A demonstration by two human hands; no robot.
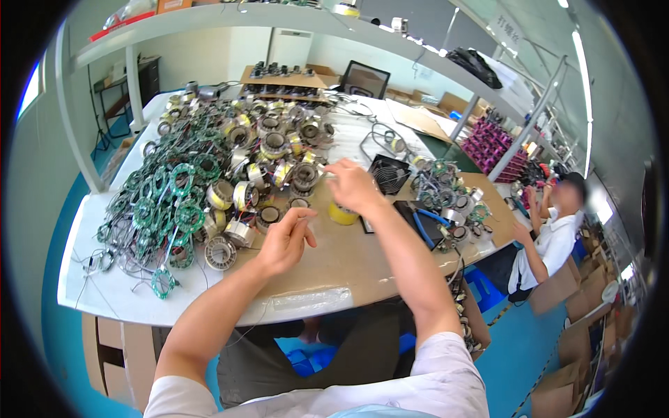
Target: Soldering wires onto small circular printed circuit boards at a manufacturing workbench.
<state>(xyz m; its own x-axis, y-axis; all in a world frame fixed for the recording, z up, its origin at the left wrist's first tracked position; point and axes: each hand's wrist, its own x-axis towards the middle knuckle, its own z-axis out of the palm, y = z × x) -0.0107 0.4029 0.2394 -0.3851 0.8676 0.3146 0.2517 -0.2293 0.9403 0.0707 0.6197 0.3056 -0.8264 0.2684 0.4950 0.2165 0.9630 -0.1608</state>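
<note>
My left hand (284, 241) is over the brown board on the table, its fingers bent together near the thumb. Whatever it may pinch is too small to make out. Farther right and forward, my right hand (350, 187) has its fingertips drawn together beside a ring-shaped motor stator (304, 177); any small thing in them cannot be made out. A round yellow item like a tape roll (342, 214) stands just below the right hand, partly covered by it. Left of my hands lies a big heap of wound stators (272, 144) and green ring circuit boards (182, 179) with wires.
Blue-handled pliers (433, 219) lie on a dark pad at right, by a smaller pile of boards and stators (439, 184). A black fan (389, 175) is behind them. A co-worker (550, 237) sits at far right. An overhead shelf beam (279, 19) spans the table.
</note>
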